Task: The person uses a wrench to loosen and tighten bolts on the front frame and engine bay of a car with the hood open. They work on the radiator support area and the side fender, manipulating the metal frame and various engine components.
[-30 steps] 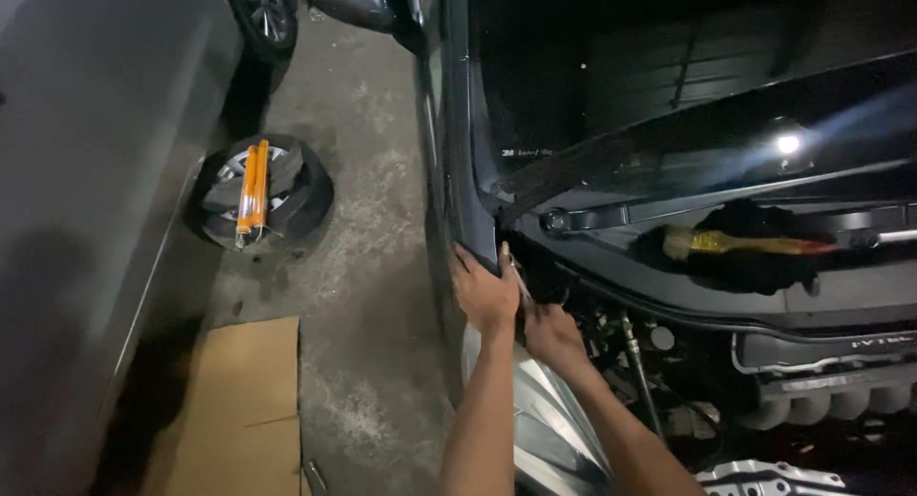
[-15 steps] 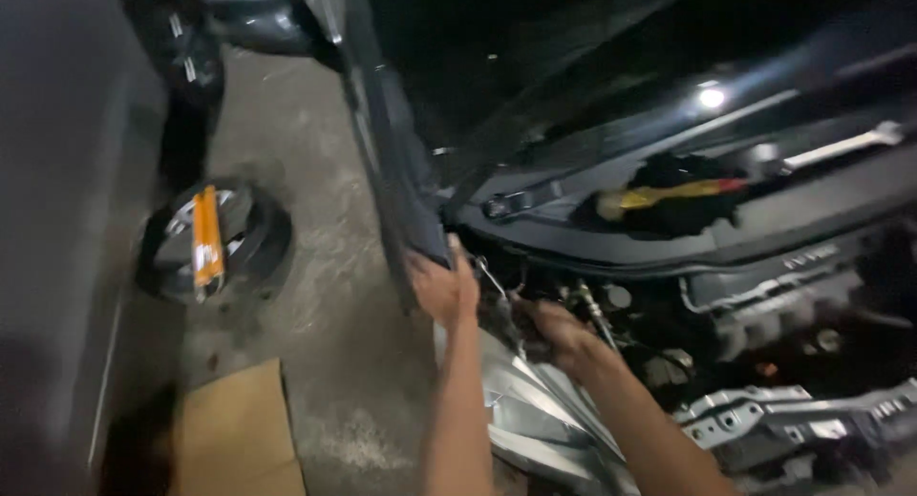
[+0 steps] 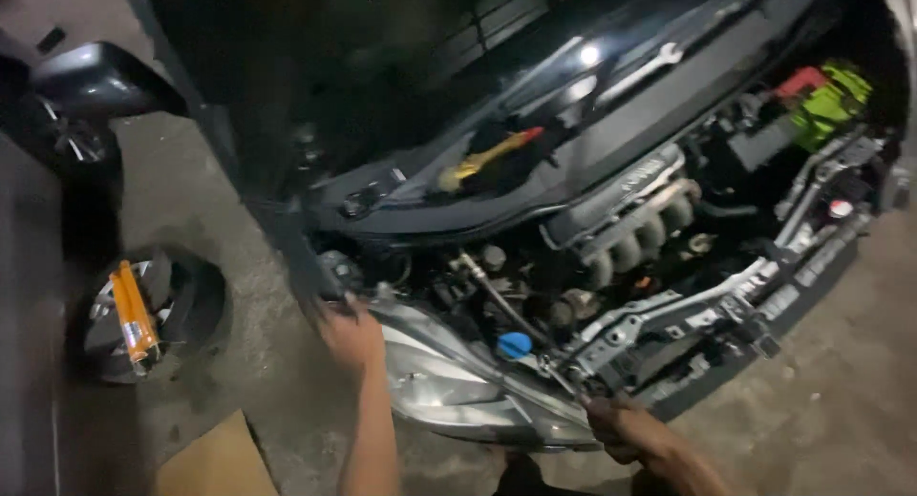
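On a concrete floor [image 3: 220, 401], both hands [image 3: 351, 334] grip the car's headlight [image 3: 449, 386].

Left hand [image 3: 351, 336] has dropped from the fender edge to the headlight's [image 3: 449, 386] upper corner. Right hand [image 3: 619, 427] has left the engine bay, now at the headlight's lower front edge.

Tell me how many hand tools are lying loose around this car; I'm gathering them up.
2 that I can tell: a spanner on the cowl below the windscreen, and a yellow-handled tool on a dark cloth left of it. Others may be hidden in the dark engine bay.
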